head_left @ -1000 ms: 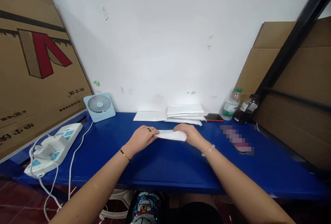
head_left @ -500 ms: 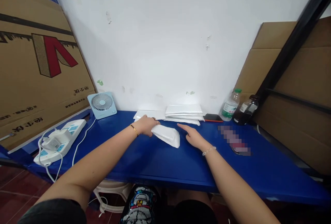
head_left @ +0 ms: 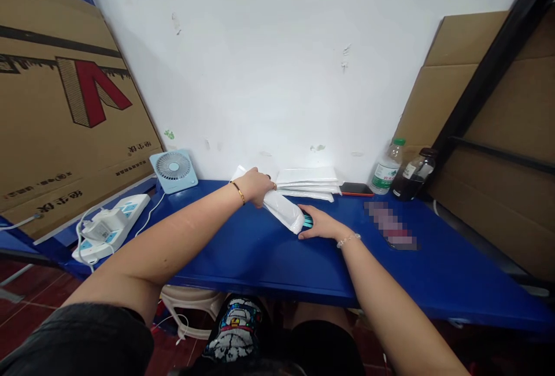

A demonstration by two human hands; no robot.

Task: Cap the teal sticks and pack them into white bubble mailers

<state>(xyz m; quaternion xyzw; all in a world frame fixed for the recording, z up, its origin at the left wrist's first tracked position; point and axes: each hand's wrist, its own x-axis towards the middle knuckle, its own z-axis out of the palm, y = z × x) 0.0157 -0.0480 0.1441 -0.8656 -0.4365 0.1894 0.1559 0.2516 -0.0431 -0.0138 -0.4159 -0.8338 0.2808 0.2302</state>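
In the head view, my left hand point(head_left: 256, 187) is closed on the far end of a white plastic pouch point(head_left: 282, 211), which slants down over the middle of the blue table. From the pouch's near end pokes a dark item with teal stripes point(head_left: 306, 221); its kind does not show. My right hand point(head_left: 321, 223) curls round this item, thumb below and fingers above. Behind my hands, against the wall, lies a stack of flat white packets point(head_left: 307, 182). Another white packet point(head_left: 241, 173) is partly hidden behind my left hand.
On the left of the blue table point(head_left: 243, 266) stand a light-blue fan point(head_left: 173, 170) and a white power strip point(head_left: 130, 208) with cables. A dark phone-like slab point(head_left: 356, 189), a green-capped bottle point(head_left: 385, 170) and a dark bottle point(head_left: 414, 176) stand at the back right. Cardboard flanks both sides.
My right hand has moved in to the pouch's near end and closed on the striped item, now showing there. My left hand and the pouch have shifted slightly right and up.
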